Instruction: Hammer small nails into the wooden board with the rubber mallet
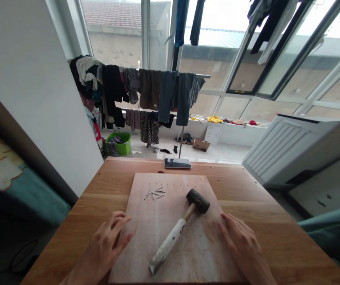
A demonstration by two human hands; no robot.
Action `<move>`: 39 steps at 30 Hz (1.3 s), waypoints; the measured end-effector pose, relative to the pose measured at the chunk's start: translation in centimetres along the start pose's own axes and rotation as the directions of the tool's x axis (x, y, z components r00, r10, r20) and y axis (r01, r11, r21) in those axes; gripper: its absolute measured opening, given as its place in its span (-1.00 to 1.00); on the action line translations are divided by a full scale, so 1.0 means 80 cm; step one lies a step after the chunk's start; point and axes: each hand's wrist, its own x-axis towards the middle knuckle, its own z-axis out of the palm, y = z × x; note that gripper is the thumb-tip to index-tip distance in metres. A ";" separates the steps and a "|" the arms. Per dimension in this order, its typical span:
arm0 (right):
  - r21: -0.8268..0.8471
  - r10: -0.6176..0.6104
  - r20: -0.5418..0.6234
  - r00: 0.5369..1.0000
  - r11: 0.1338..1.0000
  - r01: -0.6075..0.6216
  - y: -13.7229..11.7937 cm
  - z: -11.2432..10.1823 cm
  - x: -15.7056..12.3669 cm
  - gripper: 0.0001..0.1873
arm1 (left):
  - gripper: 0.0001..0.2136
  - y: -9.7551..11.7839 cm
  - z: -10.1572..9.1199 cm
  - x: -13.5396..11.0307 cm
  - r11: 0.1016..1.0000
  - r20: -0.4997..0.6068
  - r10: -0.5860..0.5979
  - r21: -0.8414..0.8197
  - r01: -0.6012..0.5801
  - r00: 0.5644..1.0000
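A pale wooden board (172,233) lies on the wooden table (276,229). On the board rests a mallet (179,229) with a black head and a white-wrapped handle, lying diagonally. Several small nails (154,193) sit in a loose pile near the board's far left corner. My left hand (107,247) lies flat on the board's left edge, fingers spread, holding nothing. My right hand (242,243) lies flat on the board's right edge, fingers stretched out and empty. The mallet lies between both hands, touched by neither.
A phone (177,163) lies at the table's far edge. Beyond stand a clothes rack (158,95) hung with garments, a green bin (119,143) and large windows. A white wall (30,99) is at left and a white radiator-like unit (291,150) at right.
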 end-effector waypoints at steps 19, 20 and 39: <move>0.278 0.001 0.154 0.988 0.960 -0.044 -0.089 0.001 0.009 -0.50 | -0.78 0.096 0.042 0.143 1.000 0.157 0.014 -0.025 -0.010 0.987; 0.280 -0.004 0.154 0.988 0.959 -0.040 -0.088 0.001 0.009 -0.49 | -0.75 0.104 0.039 0.138 0.996 0.208 0.032 -0.082 -0.015 0.978; 0.458 -0.055 -0.140 0.989 0.882 0.114 -0.119 -0.029 0.068 -0.83 | -0.38 0.110 0.009 0.054 0.129 0.559 -0.018 -0.821 0.556 0.829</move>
